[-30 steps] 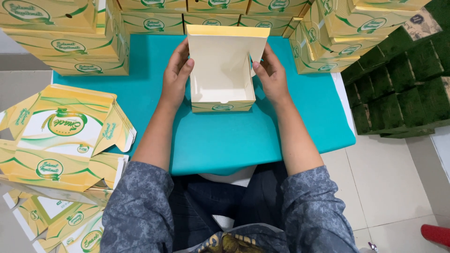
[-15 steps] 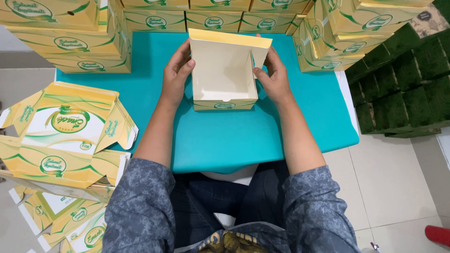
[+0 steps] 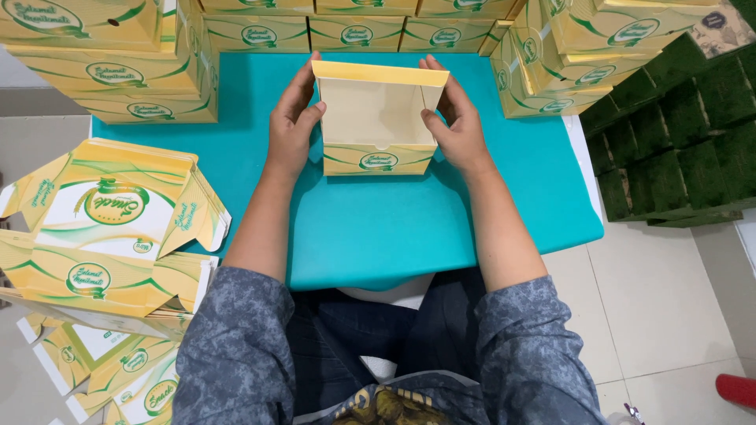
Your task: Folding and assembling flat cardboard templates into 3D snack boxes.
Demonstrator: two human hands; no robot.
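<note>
Turquoise covers the small bench (image 3: 409, 236), which stands on a pale tiled floor (image 3: 669, 315) with the person seated at its near edge. At far left, a pile of flat, unfolded carton blanks (image 3: 102, 228), yellow and white with green swirls, lies beside the bench and spills down toward the floor. Behind it, folded yellow cartons (image 3: 118, 71) are stacked at the bench's back left corner, and a row of the same cartons (image 3: 339, 31) runs along the back edge.

At the middle of the bench sits an open yellow carton box (image 3: 376, 126), its lid flap standing up at the far side and its pale inside showing. Left hand (image 3: 291, 126) grips the box's left wall, thumb hooked over the rim and fingers outside. Right hand (image 3: 457, 126) clasps the right wall the same way, thumb inside.

Further right, another stack of folded cartons (image 3: 598, 47) fills the back right corner. Beyond the bench edge stand dark green blocks (image 3: 677, 149).
</note>
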